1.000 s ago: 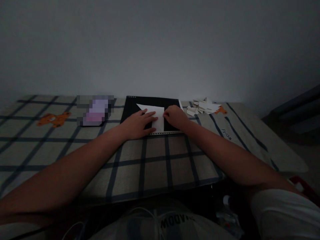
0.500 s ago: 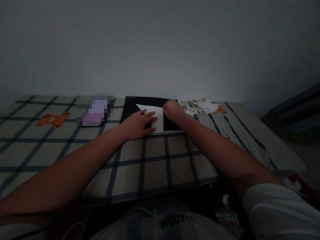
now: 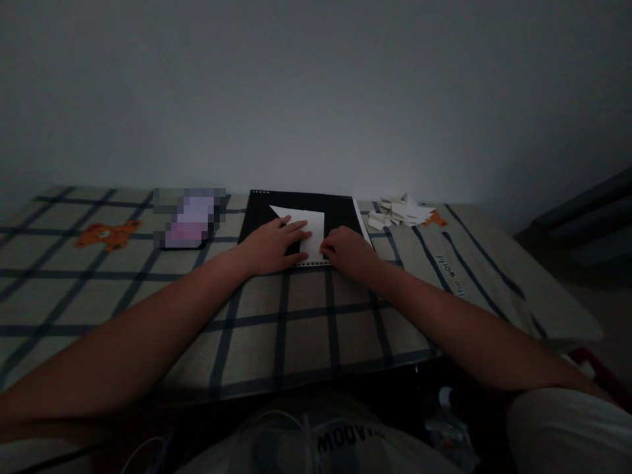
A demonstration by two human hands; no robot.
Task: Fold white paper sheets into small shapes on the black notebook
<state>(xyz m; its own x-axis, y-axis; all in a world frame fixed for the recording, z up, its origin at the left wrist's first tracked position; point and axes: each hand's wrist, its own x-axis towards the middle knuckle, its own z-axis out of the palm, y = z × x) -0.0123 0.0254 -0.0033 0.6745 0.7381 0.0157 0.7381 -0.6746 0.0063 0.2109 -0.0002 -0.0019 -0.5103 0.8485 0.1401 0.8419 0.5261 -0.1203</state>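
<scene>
A white folded sheet of paper (image 3: 315, 227), with a pointed corner at its upper left, lies on a black-covered spiral notebook (image 3: 257, 214). My left hand (image 3: 271, 247) rests flat over the paper's left part, fingers spread and pressing it down. At the lower right edge of the paper, my right hand (image 3: 350, 253) is closed, its thumb and fingertips together on that edge. The left hand hides part of the paper's left side.
A phone (image 3: 190, 220), blurred out, lies left of the notebook on the checked tablecloth (image 3: 257, 329). To the right sits a pile of white paper pieces (image 3: 402, 210). Behind the table rises a grey wall (image 3: 316, 99). A plastic bottle (image 3: 447, 421) is below the table edge.
My right hand has moved down the paper's right edge, from near its top corner to near the bottom, towards me. My left hand has stayed in place.
</scene>
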